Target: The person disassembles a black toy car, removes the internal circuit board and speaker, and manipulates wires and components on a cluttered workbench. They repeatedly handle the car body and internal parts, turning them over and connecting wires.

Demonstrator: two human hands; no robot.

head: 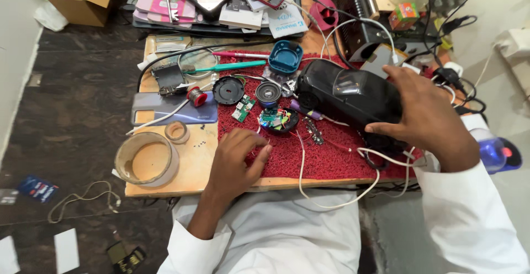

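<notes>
black speaker housing (345, 94), glossy and rounded, is seen lying on its side at the right of a red textured mat (326, 158), where it is gripped by the right hand (428, 116); the fingers are spread wide over its far end and the thumb is pressed against its near side. white wires (337, 197) are trailed from beneath it over the table's front edge. just left of the housing, a small round circuit assembly (277, 120) with coloured wires is set on the mat, and the left hand (237, 161) is rested just beside it, fingers loosely curled with the fingertips on the mat and nothing held. behind the assembly, a round speaker driver (268, 93), a black round cover (228, 89) and a small green circuit board (243, 108) are laid out, with a blue plastic cap (285, 56) further back. beyond the mat's left edge, a grey-blue phone (165, 108) and a large tape roll (146, 158) are placed on the wooden table (193, 169).
</notes>
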